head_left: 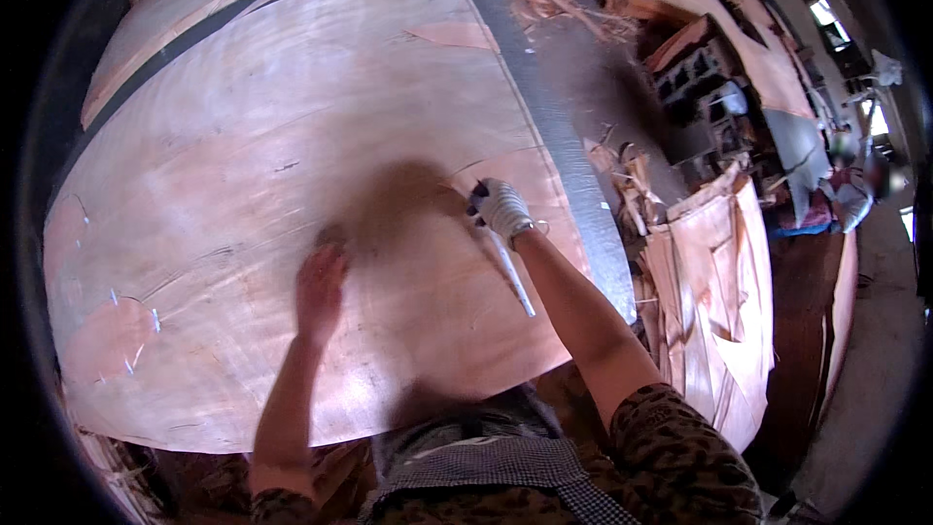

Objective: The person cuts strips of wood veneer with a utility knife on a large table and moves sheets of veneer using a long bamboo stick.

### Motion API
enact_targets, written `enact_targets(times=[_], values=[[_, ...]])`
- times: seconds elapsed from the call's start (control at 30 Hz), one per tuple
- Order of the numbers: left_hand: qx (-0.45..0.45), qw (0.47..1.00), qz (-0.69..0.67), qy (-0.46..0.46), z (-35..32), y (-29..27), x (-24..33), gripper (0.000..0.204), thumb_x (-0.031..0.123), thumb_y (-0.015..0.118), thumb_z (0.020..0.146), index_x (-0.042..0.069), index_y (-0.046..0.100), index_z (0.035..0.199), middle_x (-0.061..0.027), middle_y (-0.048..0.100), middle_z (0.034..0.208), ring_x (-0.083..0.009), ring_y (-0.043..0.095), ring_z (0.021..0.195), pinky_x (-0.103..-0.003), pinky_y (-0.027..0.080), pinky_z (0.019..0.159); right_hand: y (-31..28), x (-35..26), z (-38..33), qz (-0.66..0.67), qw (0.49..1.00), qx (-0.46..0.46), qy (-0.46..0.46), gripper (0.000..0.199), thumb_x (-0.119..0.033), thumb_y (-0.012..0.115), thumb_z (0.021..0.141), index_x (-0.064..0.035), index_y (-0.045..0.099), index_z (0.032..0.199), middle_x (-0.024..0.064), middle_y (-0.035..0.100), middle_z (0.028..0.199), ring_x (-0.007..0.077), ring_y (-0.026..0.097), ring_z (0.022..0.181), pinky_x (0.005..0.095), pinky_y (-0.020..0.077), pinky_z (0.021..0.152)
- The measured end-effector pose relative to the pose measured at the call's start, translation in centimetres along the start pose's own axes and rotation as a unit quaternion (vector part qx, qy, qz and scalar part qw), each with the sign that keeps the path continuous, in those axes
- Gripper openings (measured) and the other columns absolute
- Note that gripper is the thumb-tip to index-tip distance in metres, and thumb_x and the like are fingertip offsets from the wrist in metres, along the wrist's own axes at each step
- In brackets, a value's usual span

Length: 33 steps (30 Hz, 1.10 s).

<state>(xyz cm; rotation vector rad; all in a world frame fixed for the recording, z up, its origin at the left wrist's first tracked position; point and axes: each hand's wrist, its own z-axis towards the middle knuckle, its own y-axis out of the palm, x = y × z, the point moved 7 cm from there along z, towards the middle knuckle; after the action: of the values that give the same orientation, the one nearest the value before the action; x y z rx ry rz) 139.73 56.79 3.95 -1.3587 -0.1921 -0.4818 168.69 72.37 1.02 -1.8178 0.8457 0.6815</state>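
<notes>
A broad sheet of pale wood veneer [292,117] lies under both my hands. My bare left hand [324,277] rests low over its middle, fingers pointing away from me and apparently loose; the fingertips are blurred in shadow. Farther right, my right hand [503,208] wears a white glove with dark fingertips. It is closed on a long thin pale tool [516,280], whose narrow length slants back toward me; its other end is hidden by the fingers. Beside this hand, a pinkish veneer patch [544,185] lies along the sheet's right edge.
Small pale strips [156,321] surround a round patch on the left. Another veneer stack [204,0] stands beyond a dark gap. A grey metal edge [607,272] borders the sheet on the right, with torn veneer [714,301] beyond it. Wood scraps [559,0] litter the far floor.
</notes>
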Motion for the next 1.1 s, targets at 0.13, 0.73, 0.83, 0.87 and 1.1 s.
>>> enact_targets(times=[0.13, 0.73, 0.83, 0.87, 1.1], values=[[0.020, 1.000, -0.013, -0.002, 10.4, 4.5, 8.0, 0.041, 0.009, 0.051, 0.080, 0.004, 0.046, 0.120, -0.0161, 0.040, 0.130, -0.0319, 0.035, 0.122, -0.042, 0.025, 0.103, 2.7, 0.3, 3.0, -0.062, 0.996, -0.051, 0.031, 0.031, -0.034, 0.060, 0.076, -0.0032, 0.064, 0.082, 0.0182, 0.063, 0.076, 0.0311, 0.062, 0.073, 0.0387, 0.0483, 0.067], [-0.090, 0.977, -0.058, 0.182, 24.0, 16.8, 20.6, 0.040, 0.013, 0.053, 0.079, 0.002, 0.050, 0.118, -0.0125, 0.043, 0.129, -0.0252, 0.035, 0.124, -0.041, 0.021, 0.105, -10.2, 9.5, 7.7, -0.076, 0.990, 0.078, 0.092, 0.037, -0.036, 0.061, 0.075, -0.0002, 0.066, 0.077, 0.0237, 0.061, 0.078, 0.0322, 0.063, 0.075, 0.0409, 0.0491, 0.066], [-0.105, 0.970, -0.011, 0.218, 23.6, 18.4, 20.0, 0.042, 0.011, 0.052, 0.080, 0.001, 0.048, 0.120, -0.0124, 0.039, 0.133, -0.0248, 0.033, 0.126, -0.040, 0.020, 0.106, -11.2, 8.5, 7.1, -0.229, 0.971, 0.061, 0.027, 0.029, -0.029, 0.060, 0.072, -0.0003, 0.064, 0.076, 0.0234, 0.061, 0.075, 0.0364, 0.061, 0.075, 0.0413, 0.0483, 0.065], [-0.121, 0.969, -0.014, 0.215, 23.6, 19.1, 20.2, 0.042, 0.011, 0.051, 0.080, 0.001, 0.047, 0.121, -0.0125, 0.038, 0.133, -0.0247, 0.032, 0.126, -0.041, 0.019, 0.106, -11.8, 8.7, 6.5, -0.269, 0.962, 0.041, 0.001, 0.026, -0.026, 0.059, 0.072, -0.0005, 0.064, 0.076, 0.0234, 0.060, 0.074, 0.0373, 0.060, 0.074, 0.0410, 0.0481, 0.065], [-0.133, 0.966, -0.105, 0.193, 19.4, 17.4, 23.1, 0.044, 0.015, 0.050, 0.081, 0.002, 0.045, 0.123, -0.0139, 0.038, 0.132, -0.0256, 0.030, 0.127, -0.045, 0.017, 0.106, -11.3, 13.0, -3.0, 0.066, 0.980, 0.011, 0.188, 0.024, -0.025, 0.060, 0.074, -0.0031, 0.063, 0.084, 0.0215, 0.061, 0.074, 0.0378, 0.059, 0.070, 0.0412, 0.0476, 0.062]])
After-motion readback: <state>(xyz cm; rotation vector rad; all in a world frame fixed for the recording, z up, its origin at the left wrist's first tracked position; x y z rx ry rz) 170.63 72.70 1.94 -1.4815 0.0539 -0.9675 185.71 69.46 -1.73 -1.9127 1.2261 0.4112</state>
